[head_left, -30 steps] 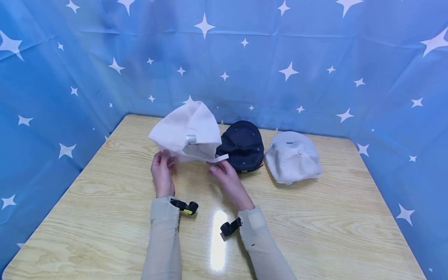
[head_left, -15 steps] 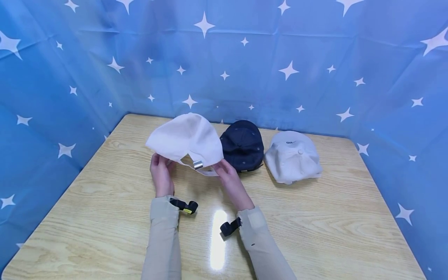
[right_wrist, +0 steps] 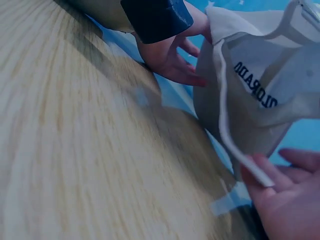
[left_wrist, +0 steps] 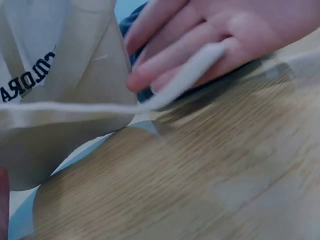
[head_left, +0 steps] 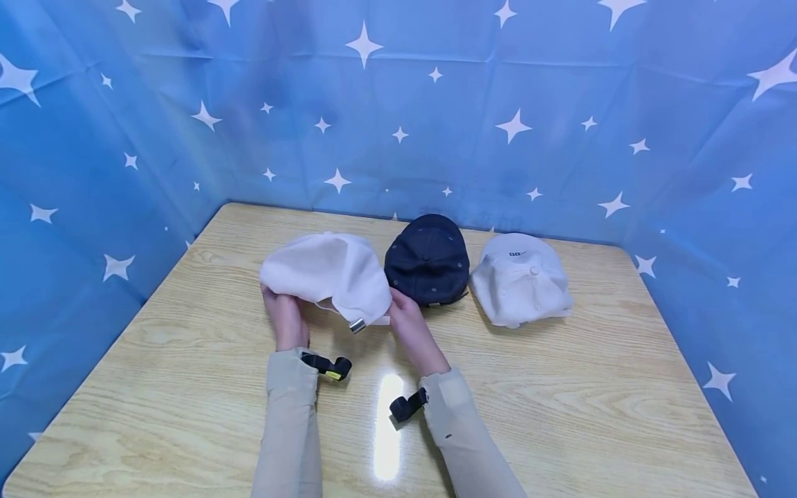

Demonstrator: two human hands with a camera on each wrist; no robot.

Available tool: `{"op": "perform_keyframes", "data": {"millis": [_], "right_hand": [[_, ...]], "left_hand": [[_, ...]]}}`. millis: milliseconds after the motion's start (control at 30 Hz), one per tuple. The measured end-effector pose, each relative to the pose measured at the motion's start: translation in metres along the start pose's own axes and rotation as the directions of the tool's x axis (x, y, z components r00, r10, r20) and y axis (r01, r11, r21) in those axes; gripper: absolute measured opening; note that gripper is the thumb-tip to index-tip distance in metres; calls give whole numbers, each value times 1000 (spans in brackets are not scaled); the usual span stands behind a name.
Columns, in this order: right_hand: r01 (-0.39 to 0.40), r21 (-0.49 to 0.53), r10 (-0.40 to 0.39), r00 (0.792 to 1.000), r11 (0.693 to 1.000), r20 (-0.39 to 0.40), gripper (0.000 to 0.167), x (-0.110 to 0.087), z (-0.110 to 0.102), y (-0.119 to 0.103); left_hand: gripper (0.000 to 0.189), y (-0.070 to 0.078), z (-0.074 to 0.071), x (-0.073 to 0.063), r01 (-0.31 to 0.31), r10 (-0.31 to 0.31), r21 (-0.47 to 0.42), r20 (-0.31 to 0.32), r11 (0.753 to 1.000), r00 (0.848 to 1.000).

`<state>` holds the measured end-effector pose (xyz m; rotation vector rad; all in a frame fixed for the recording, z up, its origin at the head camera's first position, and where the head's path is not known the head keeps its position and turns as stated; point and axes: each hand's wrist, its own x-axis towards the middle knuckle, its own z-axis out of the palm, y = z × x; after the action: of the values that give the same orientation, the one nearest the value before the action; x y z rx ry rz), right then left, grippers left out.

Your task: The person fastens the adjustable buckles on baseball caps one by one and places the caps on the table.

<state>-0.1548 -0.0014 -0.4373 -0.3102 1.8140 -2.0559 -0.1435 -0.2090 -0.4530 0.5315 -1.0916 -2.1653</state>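
A white baseball cap [head_left: 326, 266] is held low over the left half of the table, its back opening facing me. My left hand [head_left: 286, 321] grips its left edge; most of those fingers are hidden underneath. At the right edge my right hand [head_left: 414, 328] holds the cap, with fingers along its side in the left wrist view. A loose strap end [left_wrist: 185, 75] crosses in front of the right palm. The metal buckle [head_left: 357, 325] hangs at the near edge. Dark lettering [right_wrist: 256, 85] shows inside the cap in the right wrist view.
Just right of the white cap lies a dark navy cap [head_left: 426, 259], close to my right hand. Farther right sits an off-white cap [head_left: 523, 283] with small dark lettering. A blue star-patterned curtain [head_left: 461, 124] stands behind the wooden table [head_left: 591, 401].
The white cap has tipped and come down toward the table, its crown now lower and its buckle nearer to me. Both hands keep hold; the other two caps lie still.
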Motion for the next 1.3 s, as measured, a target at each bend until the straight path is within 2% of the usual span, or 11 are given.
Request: {"op": "perform_keyframes", "data": {"millis": [100, 300, 433, 500, 600, 733, 833, 1033, 1133, 1300], "right_hand": [[-16, 32, 17, 1000, 999, -19, 36, 1, 0, 0], [-21, 3, 21, 998, 1000, -64, 22, 1, 1, 0], [-26, 6, 26, 997, 1000, -72, 23, 1, 1, 0], [-40, 45, 42, 998, 998, -56, 24, 2, 1, -1], [-57, 176, 60, 998, 983, -14, 24, 3, 1, -2], [-64, 371, 47, 997, 927, 54, 22, 2, 0, -4], [-54, 419, 17, 996, 906, 92, 22, 0, -1, -3], [-36, 399, -18, 991, 916, 132, 23, -1, 1, -2], [-28, 396, -28, 990, 918, 135, 23, -1, 3, -1], [-33, 368, -8, 994, 929, 109, 17, 0, 9, 4]], "left_hand": [[25, 0, 0, 1, -10, 10, -26, -1, 1000, 1000], [22, 0, -2, 3, 41, -40, -31, 31, 999, 999], [25, 1, -2, 5, 64, -60, -76, 49, 995, 997], [26, 2, -1, 5, 88, -81, -137, 58, 987, 995], [32, 4, 0, 7, 127, -110, -243, 82, 962, 990], [45, 6, 2, 6, 146, -105, -303, 147, 942, 983], [52, 8, 2, 5, 157, -98, -276, 214, 948, 972], [50, 9, 1, 2, 140, -81, -172, 313, 975, 946], [52, 10, 2, 0, 158, -103, -118, 380, 980, 919], [51, 11, 1, -5, 222, -191, -11, 466, 975, 864]]}}
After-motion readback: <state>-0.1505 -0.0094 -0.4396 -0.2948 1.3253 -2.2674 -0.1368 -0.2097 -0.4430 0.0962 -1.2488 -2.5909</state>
